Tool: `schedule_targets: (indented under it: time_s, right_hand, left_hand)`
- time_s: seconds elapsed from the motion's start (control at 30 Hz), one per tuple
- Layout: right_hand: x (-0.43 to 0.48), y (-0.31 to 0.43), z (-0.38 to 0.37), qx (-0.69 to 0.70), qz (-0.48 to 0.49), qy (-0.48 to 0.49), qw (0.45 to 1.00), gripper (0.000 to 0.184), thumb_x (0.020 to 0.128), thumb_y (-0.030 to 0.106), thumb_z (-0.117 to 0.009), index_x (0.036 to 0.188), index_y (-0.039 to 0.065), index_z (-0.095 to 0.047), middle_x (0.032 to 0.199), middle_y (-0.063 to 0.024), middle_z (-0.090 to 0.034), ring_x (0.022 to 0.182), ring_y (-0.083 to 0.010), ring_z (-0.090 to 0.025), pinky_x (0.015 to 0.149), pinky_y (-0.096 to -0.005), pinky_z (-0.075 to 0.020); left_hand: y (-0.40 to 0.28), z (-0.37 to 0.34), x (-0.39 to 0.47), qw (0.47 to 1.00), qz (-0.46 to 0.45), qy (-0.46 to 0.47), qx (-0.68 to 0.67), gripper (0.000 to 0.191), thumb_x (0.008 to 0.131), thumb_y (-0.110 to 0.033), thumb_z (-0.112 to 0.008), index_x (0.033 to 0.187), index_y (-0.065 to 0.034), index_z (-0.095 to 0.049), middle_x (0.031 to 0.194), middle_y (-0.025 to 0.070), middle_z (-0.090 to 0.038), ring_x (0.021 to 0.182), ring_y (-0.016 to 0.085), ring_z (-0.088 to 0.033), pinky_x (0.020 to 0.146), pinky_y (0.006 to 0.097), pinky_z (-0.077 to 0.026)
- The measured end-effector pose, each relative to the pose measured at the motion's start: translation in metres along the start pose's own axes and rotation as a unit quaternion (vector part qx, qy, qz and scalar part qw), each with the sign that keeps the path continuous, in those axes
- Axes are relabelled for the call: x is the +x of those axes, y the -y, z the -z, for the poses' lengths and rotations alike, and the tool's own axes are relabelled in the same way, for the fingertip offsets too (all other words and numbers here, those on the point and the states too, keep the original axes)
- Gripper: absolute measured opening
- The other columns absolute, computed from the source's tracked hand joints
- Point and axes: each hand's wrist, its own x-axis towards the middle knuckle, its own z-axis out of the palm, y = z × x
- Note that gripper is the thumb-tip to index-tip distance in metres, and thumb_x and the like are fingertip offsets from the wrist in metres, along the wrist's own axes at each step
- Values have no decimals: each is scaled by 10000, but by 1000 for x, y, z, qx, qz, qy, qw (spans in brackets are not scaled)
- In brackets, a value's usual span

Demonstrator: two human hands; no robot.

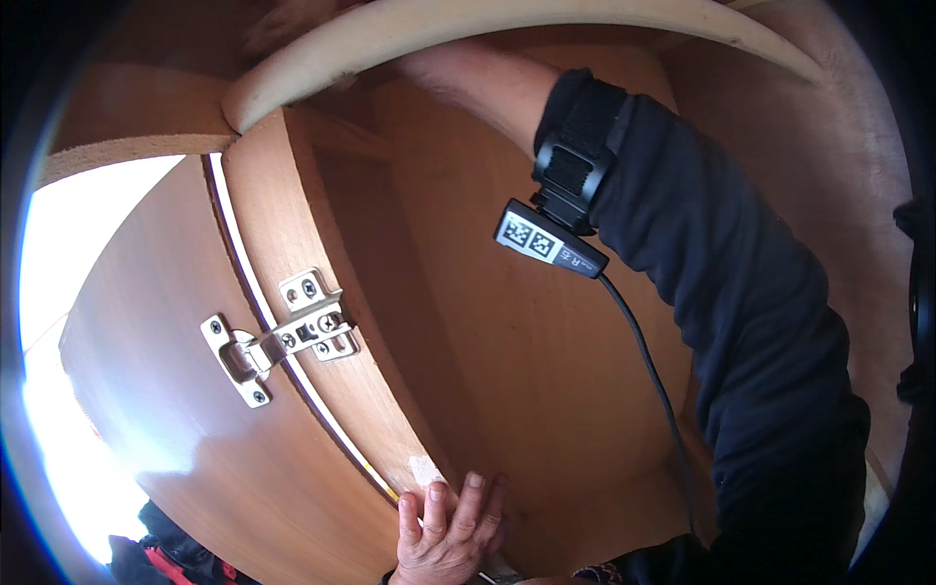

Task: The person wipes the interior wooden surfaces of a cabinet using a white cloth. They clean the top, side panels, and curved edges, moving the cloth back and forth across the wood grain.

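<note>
My left hand [447, 528] rests at the lower end of the wooden cabinet's side panel [274, 219], its fingers apart against the front edge and inner face. Nothing is held in it. From the right, my right forearm [482, 84] reaches up across the cabinet opening and passes behind a pale edge strip [512, 16]. That strip hides most or all of my right hand; a dim, blurred shape beyond it may be part of the hand. A metal concealed hinge [292, 338] joins the side panel to the open wooden door [241, 468], with screws seated in its plates.
A black strap [578, 157] on my right wrist carries a small labelled device [548, 240], whose cable [651, 373] hangs across the cabinet's back panel [526, 351]. Dark cloth with red parts [172, 552] lies beyond the door at lower left. Bright light enters there.
</note>
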Motion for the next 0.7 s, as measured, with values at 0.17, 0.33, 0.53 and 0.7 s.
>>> schedule_targets:
  time_s: [0.17,0.33,0.53,0.7]
  right_hand:
    - [15,15,0,-36,53,85,994,268,852,125,-589,1090,5,-560,1013,-123,-624,925,-211,-597,845,-344,-481]
    - [-15,-2,2,-1,102,117,988,269,862,135,-582,1099,10,-558,1026,-121,-623,933,-208,-596,854,-346,-476]
    - [-55,-64,-18,15,56,48,997,223,888,165,-555,1072,43,-588,1039,-134,-623,943,-224,-593,837,-346,-466]
    - [-94,-89,14,-348,-128,81,925,147,878,121,-574,984,47,-645,1007,-131,-642,910,-234,-608,774,-356,-487]
  left_hand:
    - [-13,7,-7,999,-9,48,6,572,824,-424,-530,1344,-210,-432,1496,96,-147,1297,441,-201,1010,649,-201]
    - [-25,18,-14,997,-22,74,-7,629,787,-456,-551,1353,-212,-423,1514,86,-107,1332,432,-155,1039,637,-146]
    - [-28,29,-15,999,-21,-25,-28,449,818,-391,-532,1212,-177,-558,1445,111,-288,1250,391,-315,954,596,-305]
    - [-32,37,-18,998,-23,0,-57,454,811,-379,-533,1215,-173,-564,1453,97,-283,1236,393,-335,948,591,-314]
